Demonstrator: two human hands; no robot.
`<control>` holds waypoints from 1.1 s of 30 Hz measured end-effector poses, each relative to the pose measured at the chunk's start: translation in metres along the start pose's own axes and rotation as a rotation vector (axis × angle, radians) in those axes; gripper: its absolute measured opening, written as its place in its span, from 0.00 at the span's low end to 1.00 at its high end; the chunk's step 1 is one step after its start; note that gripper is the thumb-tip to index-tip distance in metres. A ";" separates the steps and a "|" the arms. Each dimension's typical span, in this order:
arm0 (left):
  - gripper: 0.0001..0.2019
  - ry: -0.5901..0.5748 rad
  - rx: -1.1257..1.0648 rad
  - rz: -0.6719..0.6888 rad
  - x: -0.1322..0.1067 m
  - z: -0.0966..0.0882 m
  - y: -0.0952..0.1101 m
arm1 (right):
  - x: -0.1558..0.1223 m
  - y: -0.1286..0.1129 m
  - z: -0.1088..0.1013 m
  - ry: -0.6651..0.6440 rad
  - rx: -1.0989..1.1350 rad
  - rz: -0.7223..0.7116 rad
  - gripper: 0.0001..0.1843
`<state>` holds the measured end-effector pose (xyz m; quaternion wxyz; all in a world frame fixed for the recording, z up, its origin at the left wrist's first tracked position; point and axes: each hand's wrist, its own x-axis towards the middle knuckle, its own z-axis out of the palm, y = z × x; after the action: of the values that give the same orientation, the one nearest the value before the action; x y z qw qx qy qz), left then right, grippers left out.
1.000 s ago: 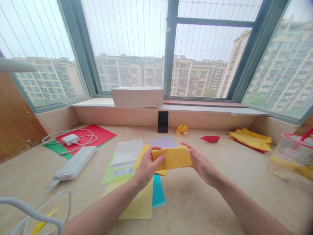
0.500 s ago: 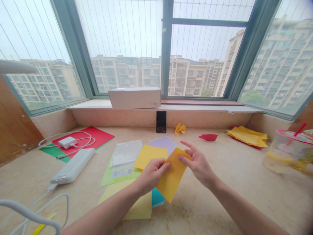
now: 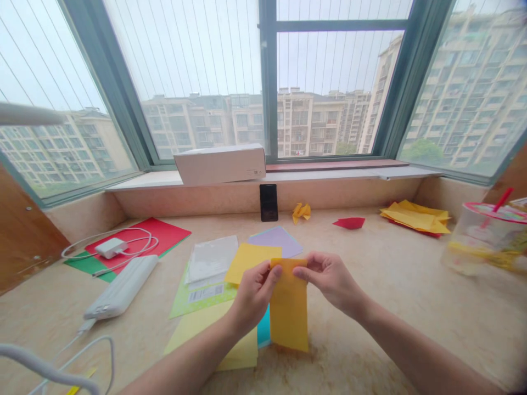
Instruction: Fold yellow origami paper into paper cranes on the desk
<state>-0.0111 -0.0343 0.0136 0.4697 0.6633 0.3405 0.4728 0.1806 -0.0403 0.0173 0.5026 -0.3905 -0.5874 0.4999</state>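
Observation:
Between my two hands hangs a yellow-orange sheet of paper (image 3: 289, 310), a tall narrow rectangle held by its top edge. My left hand (image 3: 256, 291) pinches the upper left corner between thumb and fingers. At the upper right corner, my right hand (image 3: 329, 278) grips the paper the same way. Just behind lies a yellow sheet (image 3: 251, 258) with a lilac sheet (image 3: 278, 240) beyond it. Partly hidden under my left forearm is a pale yellow stack of paper (image 3: 197, 327); a turquoise sheet (image 3: 263, 327) shows beside the held paper.
A clear packet (image 3: 213, 258) rests on a light green sheet (image 3: 179, 303). On the left are a white power bank (image 3: 123, 288), a charger (image 3: 110, 248) and red paper (image 3: 167, 231). A phone (image 3: 269, 203) leans at the back. A plastic cup (image 3: 469, 241) stands right, near stacked yellow paper (image 3: 420, 218).
The held yellow-orange paper has turned from slanted to nearly upright. My right hand has lowered, and its stretched index finger has curled in to the paper. The camera view has shifted slightly.

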 end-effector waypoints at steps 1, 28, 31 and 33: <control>0.21 -0.006 0.017 0.009 0.000 0.000 -0.001 | -0.001 0.000 0.001 0.008 0.004 -0.002 0.15; 0.20 0.066 0.221 0.150 -0.002 -0.001 -0.010 | -0.004 0.002 -0.002 0.125 -0.069 -0.147 0.10; 0.20 0.049 0.215 0.142 -0.002 -0.001 -0.009 | -0.004 0.002 -0.001 0.142 -0.080 -0.156 0.09; 0.20 0.041 0.213 0.142 -0.003 -0.001 -0.009 | -0.004 0.002 -0.001 0.151 -0.090 -0.161 0.10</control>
<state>-0.0126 -0.0337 0.0048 0.3550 0.7220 0.3503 0.4796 0.1820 -0.0436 0.0141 0.5658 -0.4007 -0.5991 0.4004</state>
